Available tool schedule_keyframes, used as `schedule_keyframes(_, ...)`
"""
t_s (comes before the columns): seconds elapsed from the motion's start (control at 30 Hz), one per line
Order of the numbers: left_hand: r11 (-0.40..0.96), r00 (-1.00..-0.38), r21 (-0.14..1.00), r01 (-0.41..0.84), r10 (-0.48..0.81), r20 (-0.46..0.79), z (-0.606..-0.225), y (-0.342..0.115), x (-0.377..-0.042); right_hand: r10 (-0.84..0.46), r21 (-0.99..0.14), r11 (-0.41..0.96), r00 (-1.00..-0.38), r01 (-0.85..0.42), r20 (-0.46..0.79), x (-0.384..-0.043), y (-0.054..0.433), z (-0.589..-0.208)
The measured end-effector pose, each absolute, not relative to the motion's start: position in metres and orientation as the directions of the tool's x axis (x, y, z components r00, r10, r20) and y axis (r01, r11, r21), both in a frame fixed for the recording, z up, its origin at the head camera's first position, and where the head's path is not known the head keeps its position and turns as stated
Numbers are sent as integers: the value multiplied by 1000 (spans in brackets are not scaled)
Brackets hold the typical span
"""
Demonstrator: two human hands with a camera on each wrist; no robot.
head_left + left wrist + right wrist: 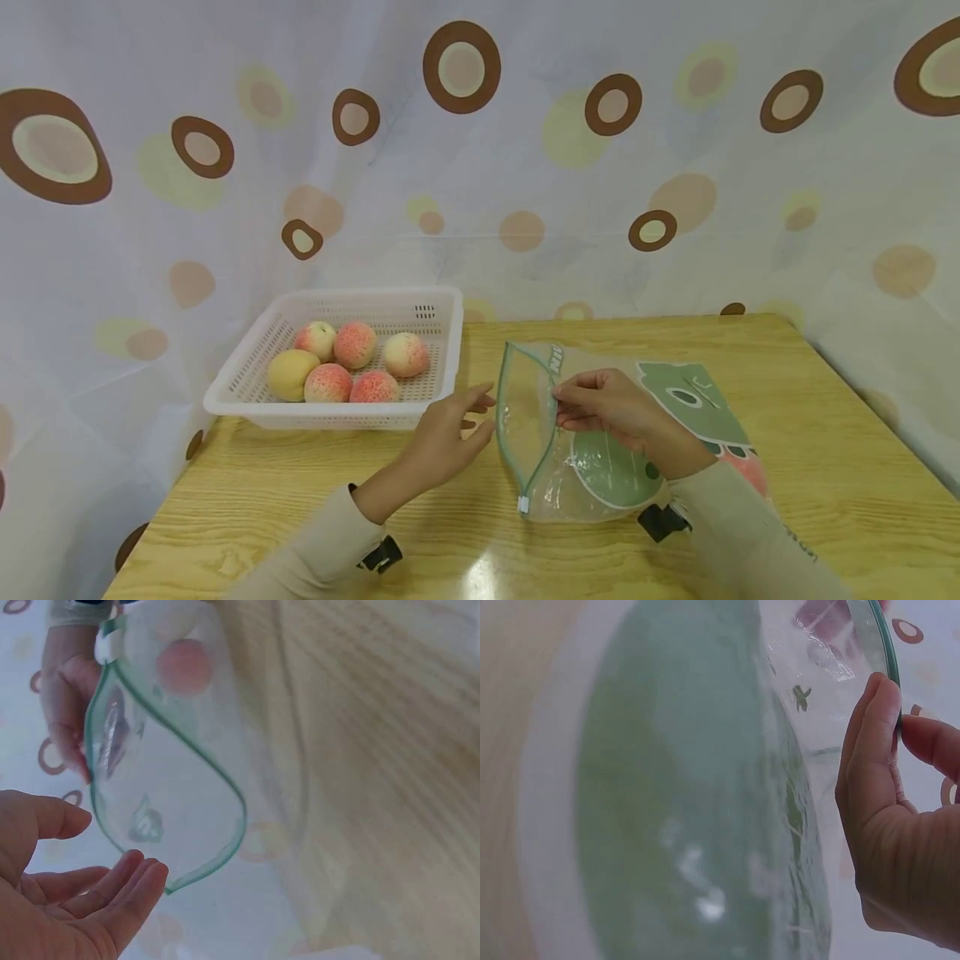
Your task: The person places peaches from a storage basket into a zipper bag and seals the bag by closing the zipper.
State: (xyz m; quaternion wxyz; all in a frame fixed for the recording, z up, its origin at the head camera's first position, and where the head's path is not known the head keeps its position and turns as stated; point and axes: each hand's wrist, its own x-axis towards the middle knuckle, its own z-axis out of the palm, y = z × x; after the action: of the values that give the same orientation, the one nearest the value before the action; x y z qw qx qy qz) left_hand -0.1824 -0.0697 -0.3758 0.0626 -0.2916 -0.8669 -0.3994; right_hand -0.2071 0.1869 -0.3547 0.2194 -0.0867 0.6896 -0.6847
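A clear zip bag (615, 475) with a green cartoon print lies on the table, its green-edged mouth gaping to the left. My right hand (618, 410) pinches the right edge of that mouth between thumb and fingers, as the right wrist view also shows. The white slider (522, 504) sits at the mouth's near end. My left hand (450, 429) is just left of the mouth, fingers spread and slightly bent, with nothing in it. In the left wrist view, the left fingertips (154, 874) are close to the green edge; whether they touch it I cannot tell.
At the back left stands a white plastic basket (247, 408) holding several red-and-white peaches (327, 383) and one yellow round fruit (291, 375). The wooden table (420, 533) meets a patterned curtain (525, 150) behind it.
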Motion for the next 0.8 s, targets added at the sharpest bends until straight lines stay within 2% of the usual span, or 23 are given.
schedule_keyframes(0.2, 539, -800, 596, 595, 466, 378, -354, -80, -188, -420, -981, 53, -887, 184, -190, -207, 187, -352)
schedule_keyframes(0.63, 624, -807, 515, 587, 498, 316, -275, -136, -231, -428, -981, 73, -883, 179, -193, -207, 185, -350)
schedule_keyframes(0.8, 704, -816, 413, 578, 508, 276, -258, -154, -254, -434, -981, 69, -881, 179, -191, -206, 184, -350)
